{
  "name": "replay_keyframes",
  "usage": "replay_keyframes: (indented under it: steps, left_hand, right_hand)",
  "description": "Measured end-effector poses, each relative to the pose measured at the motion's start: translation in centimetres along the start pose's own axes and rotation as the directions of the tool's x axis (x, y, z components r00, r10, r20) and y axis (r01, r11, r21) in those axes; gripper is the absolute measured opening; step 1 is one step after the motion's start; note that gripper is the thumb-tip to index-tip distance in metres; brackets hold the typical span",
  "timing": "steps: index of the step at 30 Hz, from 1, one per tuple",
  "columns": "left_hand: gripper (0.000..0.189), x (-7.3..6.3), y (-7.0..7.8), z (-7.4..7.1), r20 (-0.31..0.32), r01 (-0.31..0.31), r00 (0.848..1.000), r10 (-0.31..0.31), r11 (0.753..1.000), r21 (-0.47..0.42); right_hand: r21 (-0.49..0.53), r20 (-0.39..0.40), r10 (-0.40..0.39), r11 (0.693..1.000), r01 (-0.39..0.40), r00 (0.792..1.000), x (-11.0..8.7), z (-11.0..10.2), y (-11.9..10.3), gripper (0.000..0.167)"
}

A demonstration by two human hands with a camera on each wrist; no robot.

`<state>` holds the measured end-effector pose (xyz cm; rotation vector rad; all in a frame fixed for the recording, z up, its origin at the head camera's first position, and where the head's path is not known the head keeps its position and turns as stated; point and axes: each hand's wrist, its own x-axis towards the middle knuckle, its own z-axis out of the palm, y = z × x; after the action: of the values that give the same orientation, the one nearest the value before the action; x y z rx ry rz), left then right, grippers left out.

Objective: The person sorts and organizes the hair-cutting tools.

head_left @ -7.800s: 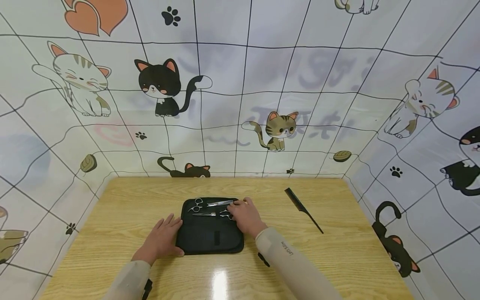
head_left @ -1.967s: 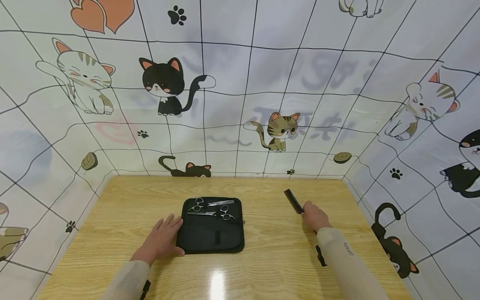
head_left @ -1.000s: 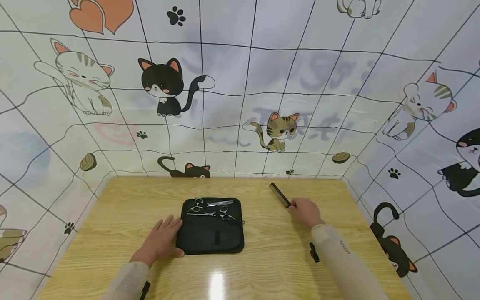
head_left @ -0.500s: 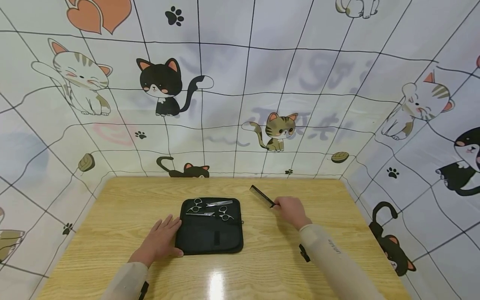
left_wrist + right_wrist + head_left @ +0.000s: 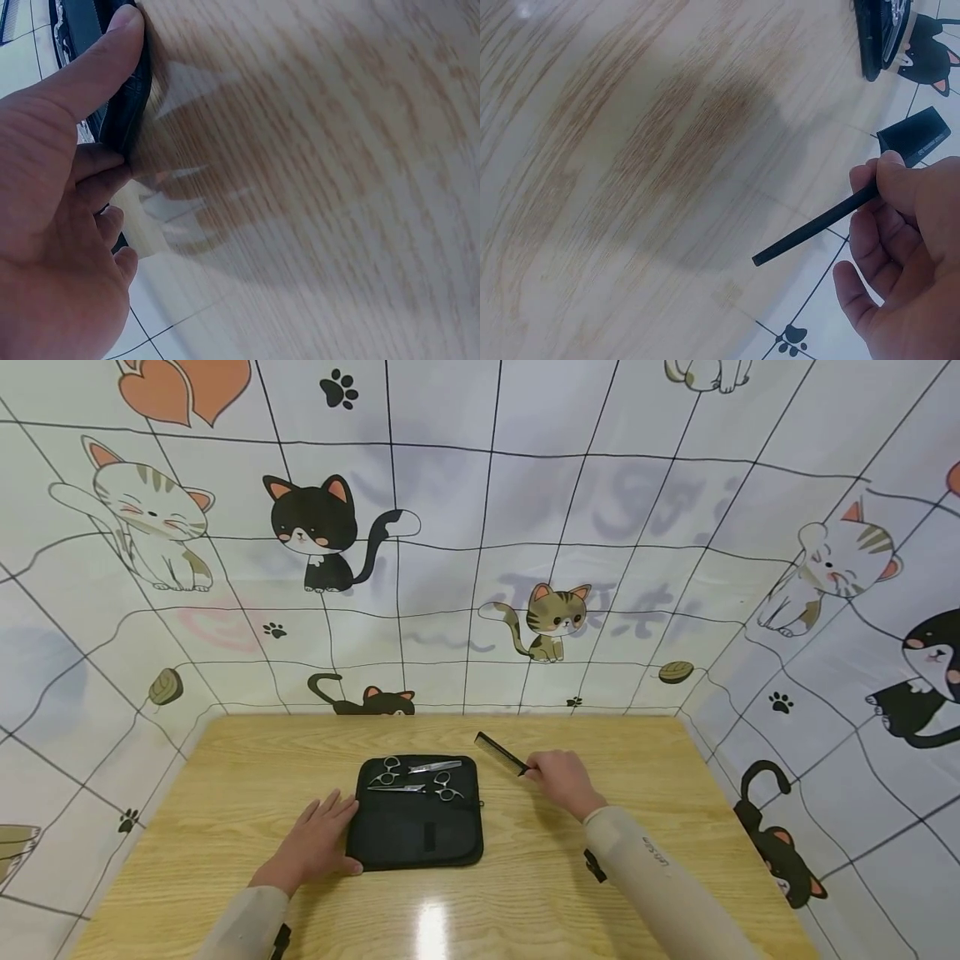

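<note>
My right hand [image 5: 564, 781] pinches a black rat-tail comb [image 5: 501, 753] between thumb and fingers, right of an opened black scissor case [image 5: 416, 843]. The comb's toothed end points toward the upper left in the head view; its thin tail [image 5: 814, 226] shows below the thumb in the right wrist view. My left hand [image 5: 318, 837] rests at the case's left edge, thumb [image 5: 97, 71] and fingers touching it. Two pairs of silver hairdressing scissors, an upper pair [image 5: 435, 767] and a lower pair [image 5: 397, 788], lie in the case's upper half.
The case lies on a light wooden table [image 5: 255, 760]. A white cloth backdrop [image 5: 450, 568] with printed cats and grid lines rises behind the table and at both sides. A black strap [image 5: 594, 865] is on the right wrist.
My right hand left the case, took hold of the comb at the right, and carried it left toward the case, turning it. The left hand has stayed at the case's edge.
</note>
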<state>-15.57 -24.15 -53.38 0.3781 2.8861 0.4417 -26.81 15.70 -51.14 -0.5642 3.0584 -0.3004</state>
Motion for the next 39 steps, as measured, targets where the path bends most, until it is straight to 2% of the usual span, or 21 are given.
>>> replay_keyframes:
  steps: [7,16,21,24,27,29,32,36,37,39]
  left_hand:
    - [0.100,0.0,-0.2,0.1,-0.002,0.014,1.000,-0.014,0.999,-0.037]
    - [0.101,0.2,0.0,0.2,0.004,0.036,0.999,-0.036,0.996,-0.083]
    - [0.100,0.2,0.2,-0.4,0.016,0.034,0.999,-0.032,0.993,-0.112]
    - [0.094,0.2,0.5,-0.9,-0.034,-0.008,0.999,0.004,0.992,-0.125]
    - [0.087,0.3,1.0,-1.4,-0.144,-0.081,0.988,0.063,0.989,-0.121]
    - [0.082,0.5,1.5,-1.6,-0.236,-0.134,0.965,0.111,0.988,-0.083]
    - [0.079,0.8,2.4,-1.7,-0.369,-0.196,0.912,0.179,0.981,-0.009]
    - [0.080,1.4,3.5,-1.5,-0.506,-0.270,0.810,0.298,0.954,0.129]
    - [0.081,1.6,3.8,-1.4,-0.527,-0.289,0.784,0.329,0.944,0.161]
    - [0.082,1.9,4.3,-1.3,-0.550,-0.317,0.741,0.385,0.923,0.218]
  right_hand:
    - [0.007,-0.015,-0.030,1.000,0.030,0.999,0.2,0.0,-0.9,0.014]
    - [-0.018,-0.060,-0.142,0.990,0.141,0.988,0.4,0.0,-2.4,0.013]
    - [-0.056,-0.097,-0.200,0.979,0.195,0.975,0.3,-0.2,-3.4,0.012]
    - [-0.075,-0.110,-0.230,0.972,0.223,0.967,0.2,-0.3,-4.0,0.011]
    - [-0.080,-0.117,-0.259,0.965,0.250,0.959,0.0,-0.4,-4.8,0.009]
    - [-0.075,-0.121,-0.279,0.959,0.272,0.953,-0.1,-0.5,-5.3,0.008]
    - [-0.081,-0.135,-0.323,0.946,0.315,0.937,-0.3,-0.6,-6.0,0.007]
    - [-0.113,-0.158,-0.383,0.923,0.369,0.910,-0.7,-0.7,-6.8,0.007]
    - [-0.124,-0.158,-0.392,0.919,0.375,0.906,-0.8,-0.7,-7.0,0.008]
    - [-0.135,-0.156,-0.401,0.914,0.383,0.903,-0.9,-0.7,-7.3,0.008]
